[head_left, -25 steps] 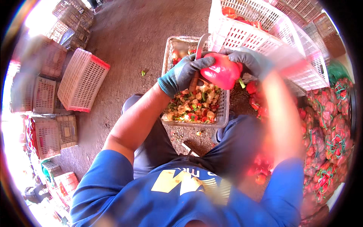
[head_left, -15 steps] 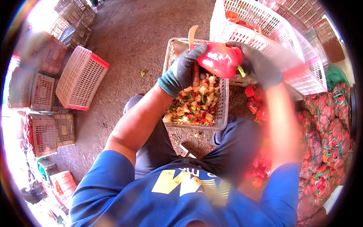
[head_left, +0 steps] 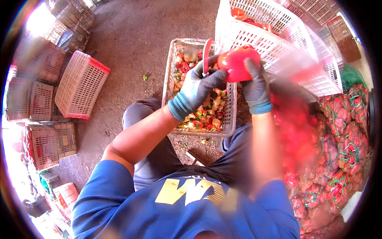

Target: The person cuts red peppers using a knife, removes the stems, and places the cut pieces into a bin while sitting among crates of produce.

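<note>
A large red bell pepper [head_left: 238, 63] is between my two gloved hands, above a grey plastic crate [head_left: 232, 115]. My right hand [head_left: 256, 85] grips it from the right, with fingers and thumb on its side. A knife with a curved blade [head_left: 206, 55] is closed in my left hand [head_left: 201, 83], its blade pointing up and away; the hand hides most of the handle. My left thumb reaches to the pepper's left side. Under my hands, pale pepper cores and red and green trimmings [head_left: 203, 117] fill much of the crate.
A tall white crate [head_left: 254, 40] holding red peppers stands tilted at the far right. Loose red peppers [head_left: 294, 135] and stacked net bags of peppers [head_left: 350, 147] lie on my right. On the left are a white crate with a red rim [head_left: 81, 85] and stacked crates [head_left: 41, 97].
The pepper has been turned, and its green stem no longer shows. My right hand has come lower and left along it. The knife blade now looks red instead of pale.
</note>
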Tool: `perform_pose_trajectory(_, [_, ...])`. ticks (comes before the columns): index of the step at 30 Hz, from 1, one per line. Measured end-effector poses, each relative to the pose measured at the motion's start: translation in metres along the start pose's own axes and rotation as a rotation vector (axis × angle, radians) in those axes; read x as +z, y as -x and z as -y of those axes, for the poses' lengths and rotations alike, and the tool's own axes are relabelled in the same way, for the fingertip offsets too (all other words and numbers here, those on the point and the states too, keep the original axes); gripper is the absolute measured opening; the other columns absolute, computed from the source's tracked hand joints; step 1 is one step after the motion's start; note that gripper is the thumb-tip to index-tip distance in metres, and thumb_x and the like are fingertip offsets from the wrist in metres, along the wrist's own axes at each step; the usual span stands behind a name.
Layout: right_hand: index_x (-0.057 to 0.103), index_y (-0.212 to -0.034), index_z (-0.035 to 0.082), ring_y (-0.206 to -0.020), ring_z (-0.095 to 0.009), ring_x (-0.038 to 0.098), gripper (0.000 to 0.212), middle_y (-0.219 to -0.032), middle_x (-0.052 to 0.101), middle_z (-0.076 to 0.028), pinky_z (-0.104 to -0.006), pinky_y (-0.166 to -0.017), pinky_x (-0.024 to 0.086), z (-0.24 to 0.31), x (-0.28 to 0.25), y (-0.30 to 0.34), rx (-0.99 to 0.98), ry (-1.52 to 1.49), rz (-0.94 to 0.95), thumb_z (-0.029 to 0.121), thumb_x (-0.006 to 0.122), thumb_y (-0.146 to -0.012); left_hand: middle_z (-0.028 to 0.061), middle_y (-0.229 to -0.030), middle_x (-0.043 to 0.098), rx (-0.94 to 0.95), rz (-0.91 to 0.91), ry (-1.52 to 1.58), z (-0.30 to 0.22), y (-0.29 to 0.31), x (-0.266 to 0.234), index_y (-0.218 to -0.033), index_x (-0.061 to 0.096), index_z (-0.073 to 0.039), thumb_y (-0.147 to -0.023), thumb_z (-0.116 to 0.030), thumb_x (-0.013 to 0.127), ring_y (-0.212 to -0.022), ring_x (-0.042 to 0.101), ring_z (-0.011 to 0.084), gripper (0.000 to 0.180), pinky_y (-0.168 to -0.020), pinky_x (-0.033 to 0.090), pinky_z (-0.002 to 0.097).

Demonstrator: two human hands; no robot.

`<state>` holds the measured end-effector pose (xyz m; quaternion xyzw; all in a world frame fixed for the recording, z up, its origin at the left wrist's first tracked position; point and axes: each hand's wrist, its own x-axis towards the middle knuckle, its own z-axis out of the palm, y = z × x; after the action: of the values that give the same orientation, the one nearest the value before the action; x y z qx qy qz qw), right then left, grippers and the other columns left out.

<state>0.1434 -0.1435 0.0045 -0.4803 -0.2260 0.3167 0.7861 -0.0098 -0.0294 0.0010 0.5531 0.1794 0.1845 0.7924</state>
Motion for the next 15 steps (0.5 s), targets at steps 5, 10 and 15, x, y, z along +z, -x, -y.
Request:
perform_pose_trajectory(5, [0.055,-0.135,0.001,-0.116,-0.029,0.065,0.061,-0.126,0.066,-0.014,-0.0473,-0.107,0.049,0.016,-0.042,0.001,0.176,-0.383,0.101,0.033,0.077,-0.088,0.0051,-0.106,0.074,0.269,0.231,-0.503,-0.019,-0.004,-0.028,-0.135,0.064,-0.007,-0.099,-0.017,0.068,-0.085,0.068,0.0122,0.038,-0.075,0.055,0.0251])
perform_pose_trajectory(10, [0.053,-0.135,0.0,-0.116,-0.03,0.064,0.065,-0.125,0.065,-0.014,-0.0472,-0.106,0.051,0.016,-0.053,0.018,0.316,-0.319,0.316,0.035,0.077,-0.087,0.0156,-0.095,0.074,0.516,0.306,-0.839,-0.009,-0.002,-0.033,-0.12,0.071,-0.003,-0.094,-0.01,0.072,-0.08,0.071,0.019,0.027,-0.074,0.055,0.0327])
perform_pose_trajectory(15, [0.053,-0.136,-0.001,-0.115,-0.029,0.065,0.07,-0.123,0.065,-0.016,-0.044,-0.103,0.052,0.022,-0.026,0.03,0.339,-0.136,0.336,0.041,0.075,-0.085,0.0189,-0.094,0.073,0.534,0.367,-0.866,-0.012,0.003,-0.031,-0.116,0.072,-0.003,-0.09,-0.011,0.076,-0.081,0.073,0.0294,0.028,-0.072,0.057,0.0357])
